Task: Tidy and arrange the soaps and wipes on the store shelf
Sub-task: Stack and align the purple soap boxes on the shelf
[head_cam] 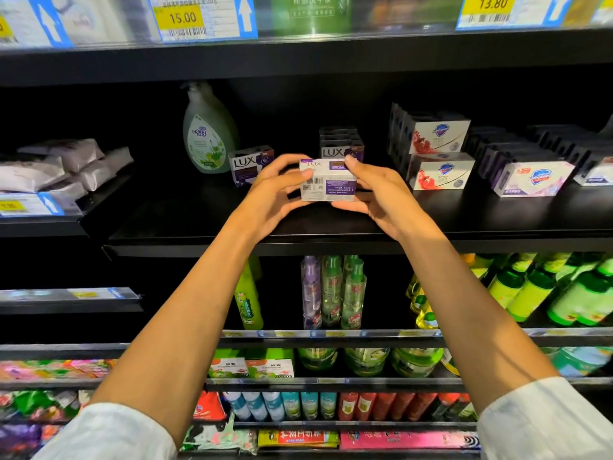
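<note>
Both hands hold one white and purple Lux soap box (327, 180) just above the black shelf (199, 224), its barcode side toward me. My left hand (277, 194) grips its left end and my right hand (374, 194) grips its right end. Another Lux box (249, 165) stands slightly askew behind on the left. A stack of Lux boxes (340, 144) stands right behind the held one. To the right sit two stacked Safeguard soap boxes (438, 154) and a purple Safeguard box (530, 179). Wipe packs (63, 164) lie piled on the left shelf section.
A green hand-wash pump bottle (206, 134) stands at the back left of the shelf. Yellow price tags (180, 18) hang on the shelf edge above. The lower shelves hold green spray bottles (338, 290) and several other packs.
</note>
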`<state>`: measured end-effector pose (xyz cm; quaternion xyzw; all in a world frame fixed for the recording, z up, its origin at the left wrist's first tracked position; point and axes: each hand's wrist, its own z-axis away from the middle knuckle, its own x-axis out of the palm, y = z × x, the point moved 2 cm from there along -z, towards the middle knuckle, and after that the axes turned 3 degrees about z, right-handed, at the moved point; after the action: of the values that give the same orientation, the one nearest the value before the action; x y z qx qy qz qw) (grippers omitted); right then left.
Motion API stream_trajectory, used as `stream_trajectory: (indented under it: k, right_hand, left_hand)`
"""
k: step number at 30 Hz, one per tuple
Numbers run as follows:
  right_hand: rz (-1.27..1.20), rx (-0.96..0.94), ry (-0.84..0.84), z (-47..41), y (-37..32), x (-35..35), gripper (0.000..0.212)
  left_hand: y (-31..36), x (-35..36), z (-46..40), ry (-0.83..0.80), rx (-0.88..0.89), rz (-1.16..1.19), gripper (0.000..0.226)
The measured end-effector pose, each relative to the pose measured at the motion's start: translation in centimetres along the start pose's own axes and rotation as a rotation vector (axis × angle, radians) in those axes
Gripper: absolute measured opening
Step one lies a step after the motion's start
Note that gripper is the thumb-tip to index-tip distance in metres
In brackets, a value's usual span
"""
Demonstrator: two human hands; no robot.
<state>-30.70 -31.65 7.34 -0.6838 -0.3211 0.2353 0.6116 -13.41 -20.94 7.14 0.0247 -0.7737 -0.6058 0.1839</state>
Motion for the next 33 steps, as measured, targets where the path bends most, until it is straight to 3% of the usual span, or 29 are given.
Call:
stream_trajectory:
  k: [11, 19, 25, 33]
  right_hand:
    - [-0.011, -0.084, 0.059, -0.5, 0.6, -0.9, 0.031]
    - [-0.065, -0.022, 0.064, -0.5, 0.6, -0.8, 0.027]
    - [-0.159, 0.04, 0.059, -0.5, 0.4, -0.8, 0.034]
    - [-0.116, 0.023, 0.101, -0.8, 0.8, -1.6, 0.025]
  left_hand:
    - [-0.3, 0.1, -0.2, 0.055, -0.045, 0.055, 0.019]
    - [-0.3, -0.2, -0.3, 0.085, -0.025, 0.078, 0.038]
    - [-0.2, -0.4, -0.3, 0.06, 0.031, 0.045, 0.04]
    - [-0.2, -0.1, 0.0, -0.03, 0.019, 0.025, 0.049]
